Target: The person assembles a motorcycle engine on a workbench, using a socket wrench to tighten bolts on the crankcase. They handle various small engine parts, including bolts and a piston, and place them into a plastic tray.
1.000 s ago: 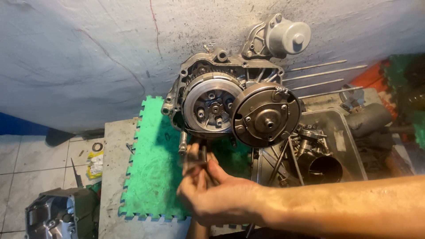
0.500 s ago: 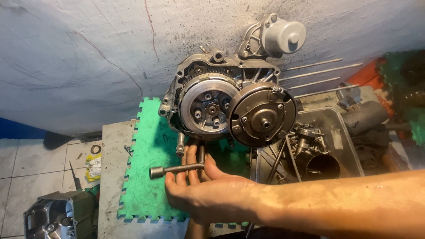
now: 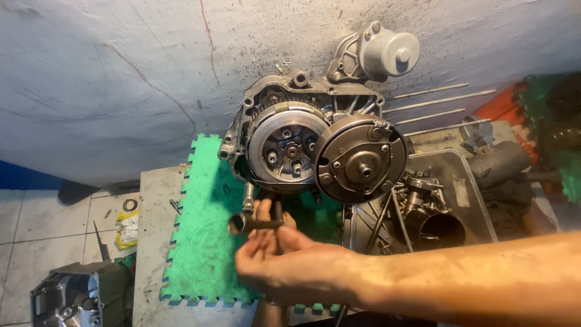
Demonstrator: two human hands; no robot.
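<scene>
My right hand (image 3: 290,263) reaches in from the right, over the green foam mat (image 3: 203,254). It is shut on a dark T-handle socket wrench (image 3: 251,224). The wrench's crossbar lies level, with its open socket end pointing left, and its shaft rises toward the underside of the engine (image 3: 290,103). The engine stands on the mat against the wall, showing a round clutch (image 3: 284,148) and a round metal disc (image 3: 363,166). My left hand (image 3: 269,312) is almost hidden under the right; only a strip of wrist shows.
A silver starter motor (image 3: 390,51) tops the engine, and long studs (image 3: 436,104) stick out to the right. A metal tray (image 3: 463,188) of parts sits at right. An engine cover (image 3: 66,300), a crumpled rag (image 3: 127,229) and a ring (image 3: 129,204) lie on the tiled floor at left.
The wrench swung in my right hand from bunched upright to crossbar level, then shifted slightly right. The hand stays just below the engine.
</scene>
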